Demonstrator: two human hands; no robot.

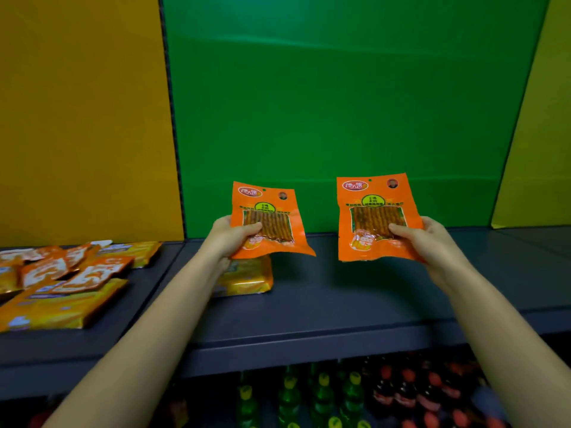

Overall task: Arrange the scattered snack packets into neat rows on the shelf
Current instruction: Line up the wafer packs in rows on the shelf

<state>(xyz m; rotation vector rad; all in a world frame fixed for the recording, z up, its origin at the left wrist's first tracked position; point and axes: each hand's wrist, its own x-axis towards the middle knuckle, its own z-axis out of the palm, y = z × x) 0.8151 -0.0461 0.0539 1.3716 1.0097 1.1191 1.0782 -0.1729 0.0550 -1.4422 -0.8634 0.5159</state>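
Both hands up above the dark shelf [340, 304], left hand [230, 234] and right hand [423, 239] each pinching an orange spicy-stick packet [265, 217] [378, 211] by its lower edge — light, floppy, slick film, I'd judge.

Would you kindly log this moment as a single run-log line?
left hand: holds orange packet | right hand: holds second orange packet | both upright over shelf | scattered pile at left

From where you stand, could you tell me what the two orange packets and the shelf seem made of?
Left packet and right packet: probably glossy plastic film; both crease, glint, show a clear window. Shelf: maybe painted metal; matte dark grey, folded front lip.
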